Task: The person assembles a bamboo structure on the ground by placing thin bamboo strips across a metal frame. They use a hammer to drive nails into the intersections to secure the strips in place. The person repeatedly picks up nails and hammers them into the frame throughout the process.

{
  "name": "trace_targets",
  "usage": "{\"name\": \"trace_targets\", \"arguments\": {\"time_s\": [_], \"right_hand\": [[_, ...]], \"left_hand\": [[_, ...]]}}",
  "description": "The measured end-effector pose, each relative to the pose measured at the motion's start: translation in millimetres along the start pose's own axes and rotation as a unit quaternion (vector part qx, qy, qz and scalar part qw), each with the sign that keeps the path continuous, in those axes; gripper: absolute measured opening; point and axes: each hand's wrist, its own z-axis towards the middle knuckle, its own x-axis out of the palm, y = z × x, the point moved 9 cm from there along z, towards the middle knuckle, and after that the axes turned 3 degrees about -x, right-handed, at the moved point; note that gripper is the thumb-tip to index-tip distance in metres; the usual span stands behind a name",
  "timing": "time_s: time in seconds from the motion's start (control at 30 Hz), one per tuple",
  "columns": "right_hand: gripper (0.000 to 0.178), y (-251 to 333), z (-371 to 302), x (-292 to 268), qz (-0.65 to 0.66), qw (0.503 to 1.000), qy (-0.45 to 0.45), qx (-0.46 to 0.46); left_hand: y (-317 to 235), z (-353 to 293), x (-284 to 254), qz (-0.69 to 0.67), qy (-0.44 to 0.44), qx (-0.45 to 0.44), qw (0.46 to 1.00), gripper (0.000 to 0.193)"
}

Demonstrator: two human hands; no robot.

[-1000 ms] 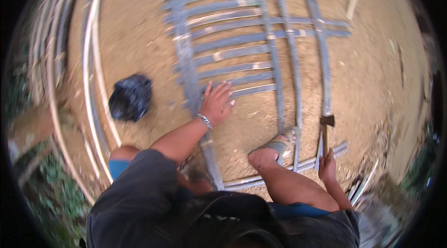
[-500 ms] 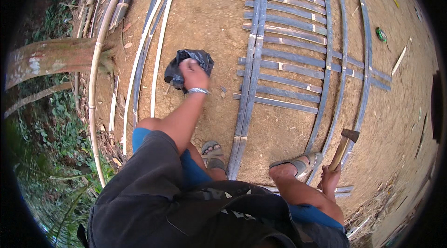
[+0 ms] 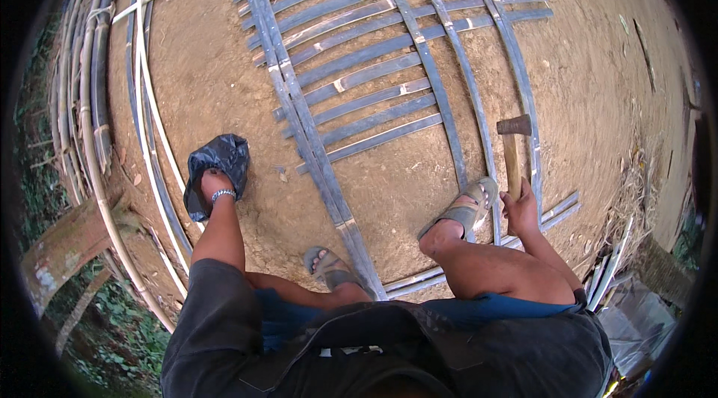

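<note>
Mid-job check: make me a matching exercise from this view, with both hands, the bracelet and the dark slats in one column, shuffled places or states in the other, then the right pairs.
Things:
1. Left hand
2. Right hand
3. Bracelet
4. Dark slats

Places or states:
A. Closed around the wooden handle of the hatchet
B. Set out in a row on the bare ground
C. Partly inside the black bag
D. Silver-coloured, worn on the wrist

Pairs: 1-C, 2-A, 3-D, 4-B.

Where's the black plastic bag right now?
In the head view, the black plastic bag is at left, with the left hand partly inside it, left of the slatted frame.
</note>
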Motion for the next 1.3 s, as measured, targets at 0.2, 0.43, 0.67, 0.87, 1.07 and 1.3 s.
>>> {"name": "trace_targets", "arguments": {"time_s": [0.2, 0.43, 0.67, 0.87, 1.07, 1.3], "right_hand": [[0.045, 32.4, 10.2, -3.3, -0.002, 1.000, -0.016, 0.003], [0.054, 48.5, 34.6, 1.8, 0.016, 0.998, 0.020, -0.049], [0.056, 94.5, 90.0, 52.0, 0.185, 0.966, 0.067, -0.169], [0.060, 171.9, 154.0, 87.4, 0.049, 0.990, 0.014, -0.134], [0.060, 189.4, 187.8, 126.4, 0.042, 0.981, -0.027, -0.187], [0.062, 194.8, 180.6, 125.6, 0.042, 0.983, -0.012, -0.181]], "left_hand": [[22.7, 18.6, 9.8, -0.025, -0.030, 0.021, 0.999, 0.025], [11.8, 1.7, -13.4, -0.147, -0.062, 0.063, 0.985, 0.019], [-50.7, -63.8, -48.5, -0.278, -0.034, 0.237, 0.930, 0.027], [-168.3, -200.7, -37.8, -0.397, 0.214, 0.245, 0.858, 0.031], [-260.2, -226.7, 63.5, -0.401, 0.455, 0.156, 0.780, 0.022], [-326.9, -241.3, 77.3, -0.281, 0.368, 0.335, 0.820, 0.024]]}}
